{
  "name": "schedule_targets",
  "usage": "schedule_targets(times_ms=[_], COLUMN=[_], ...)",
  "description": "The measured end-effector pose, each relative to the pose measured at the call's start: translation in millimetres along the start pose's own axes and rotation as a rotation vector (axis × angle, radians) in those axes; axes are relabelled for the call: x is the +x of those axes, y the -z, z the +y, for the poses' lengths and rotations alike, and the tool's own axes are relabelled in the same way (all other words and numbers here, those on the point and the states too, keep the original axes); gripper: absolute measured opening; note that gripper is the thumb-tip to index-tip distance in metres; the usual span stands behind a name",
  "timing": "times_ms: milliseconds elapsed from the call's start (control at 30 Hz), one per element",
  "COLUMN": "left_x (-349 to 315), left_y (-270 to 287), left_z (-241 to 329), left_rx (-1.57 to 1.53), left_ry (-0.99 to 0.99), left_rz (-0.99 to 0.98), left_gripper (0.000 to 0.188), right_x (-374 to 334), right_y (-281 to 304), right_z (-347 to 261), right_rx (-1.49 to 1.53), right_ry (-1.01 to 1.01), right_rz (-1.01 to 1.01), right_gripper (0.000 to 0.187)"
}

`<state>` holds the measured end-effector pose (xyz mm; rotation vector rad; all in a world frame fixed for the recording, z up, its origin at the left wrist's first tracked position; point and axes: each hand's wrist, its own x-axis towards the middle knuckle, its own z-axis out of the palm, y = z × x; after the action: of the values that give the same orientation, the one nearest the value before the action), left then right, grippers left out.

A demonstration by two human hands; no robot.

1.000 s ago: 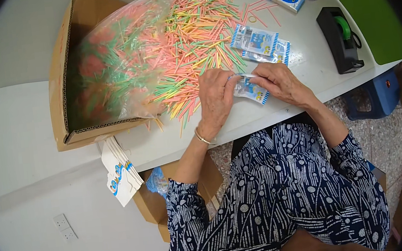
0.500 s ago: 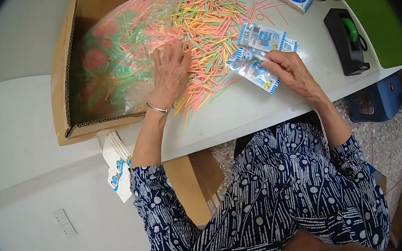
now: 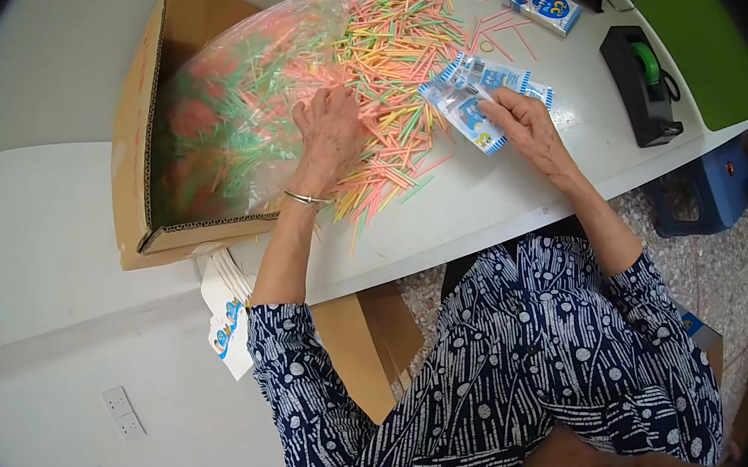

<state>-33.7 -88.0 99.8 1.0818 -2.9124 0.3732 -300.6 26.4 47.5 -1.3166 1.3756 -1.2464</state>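
Note:
My left hand, wearing a bangle, rests where a clear plastic bag meets a loose heap of thin pastel sticks in pink, yellow and green. Its fingers are bent down into the sticks, and the fingertips are hidden, so what they grip does not show. To the right, my right hand pinches a small blue-and-white packet between thumb and fingers. More such packets lie fanned behind it, partly covered by the hand; whether they are also held is unclear.
An open cardboard box holds the bag on the left. Filled packets lie at the back right, near a black tape dispenser with green tape. Folded white cards hang by the table edge. A blue stool stands below right.
My left hand's fingers have curled further into the sticks. My right hand has drawn the packet slightly up and turned it, so the packets overlap more closely.

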Motion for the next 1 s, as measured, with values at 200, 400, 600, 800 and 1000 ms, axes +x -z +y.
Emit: schedule_targets(times_ms=[200,400,600,800,1000], left_x=[28,58,72,67,64], left_y=[29,36,-12,-12,0], left_z=[3,39,90,112,110], left_rx=[-0.542,-1.687,-2.264,-2.153,-2.209], left_ry=[0.255,0.399,0.509,0.682,0.678], left_rz=[0.121,0.218,0.541,0.727,0.693], left_gripper=[0.023,0.028,0.027,0.013,0.024], right_x=[17,43,65,64,57], right_y=[-19,-59,-84,-96,-92], right_z=[-5,-37,-16,-18,-25], right_rx=[0.427,1.094,1.393,1.441,1.345], right_ry=[-0.057,-0.166,-0.058,-0.210,-0.155], right_rz=[0.060,0.178,0.197,0.368,0.288], right_gripper=[0.021,0.022,0.019,0.016,0.015])
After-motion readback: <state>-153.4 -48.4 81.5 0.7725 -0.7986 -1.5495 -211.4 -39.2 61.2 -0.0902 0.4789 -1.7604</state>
